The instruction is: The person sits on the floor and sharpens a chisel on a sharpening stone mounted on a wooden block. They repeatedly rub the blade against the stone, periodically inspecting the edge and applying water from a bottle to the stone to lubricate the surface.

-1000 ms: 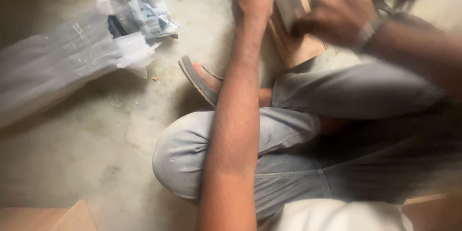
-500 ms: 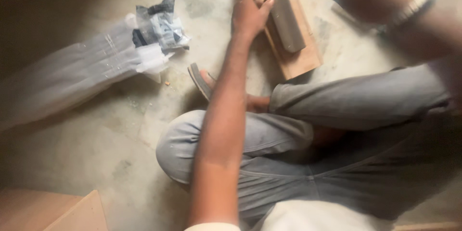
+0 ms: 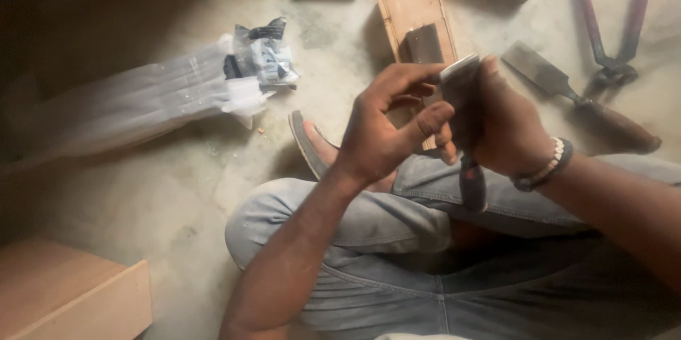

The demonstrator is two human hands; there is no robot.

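Lifting chisel (image 3: 464,99) off whetstone (image 3: 424,43), both hands (image 3: 440,124) now gripping it

Chisel (image 3: 464,120): flat steel blade, bright squared edge pointing up, dark handle hanging down over the knees. Held upright, mostly hidden between both hands.
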